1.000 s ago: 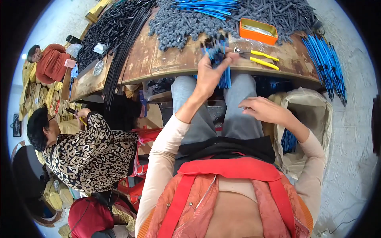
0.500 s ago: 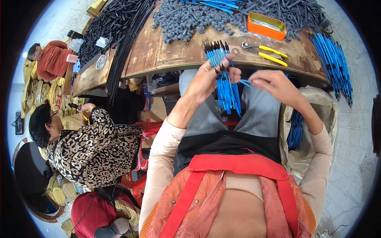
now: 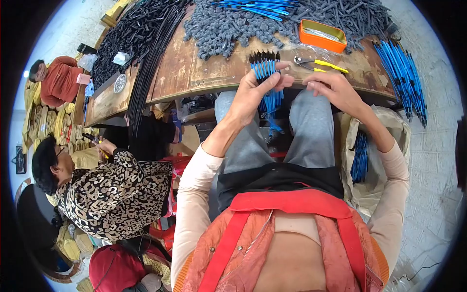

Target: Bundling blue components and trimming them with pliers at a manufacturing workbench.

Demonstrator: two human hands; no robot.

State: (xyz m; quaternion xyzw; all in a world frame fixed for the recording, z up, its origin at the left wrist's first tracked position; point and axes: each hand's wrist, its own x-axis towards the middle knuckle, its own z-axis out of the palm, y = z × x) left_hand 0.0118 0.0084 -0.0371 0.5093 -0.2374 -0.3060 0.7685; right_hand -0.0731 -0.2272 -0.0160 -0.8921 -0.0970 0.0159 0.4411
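My left hand (image 3: 253,95) grips a bundle of blue rods with black tips (image 3: 266,80), held upright at the near edge of the wooden workbench (image 3: 194,68). The black tips point toward the bench. My right hand (image 3: 331,90) hovers just right of the bundle with fingers curled, touching nothing that I can make out. Yellow-handled pliers (image 3: 321,63) lie on the bench just beyond my right hand.
An orange tray (image 3: 322,35), heaps of grey parts (image 3: 228,27), black rods (image 3: 146,44) and more blue rods (image 3: 401,73) lie on the bench. A sack with blue rods (image 3: 361,155) stands by my right leg. Two people (image 3: 107,187) sit at my left.
My left hand raised the blue bundle from my lap up to the bench edge. My right hand came up from my thigh to beside the bundle.
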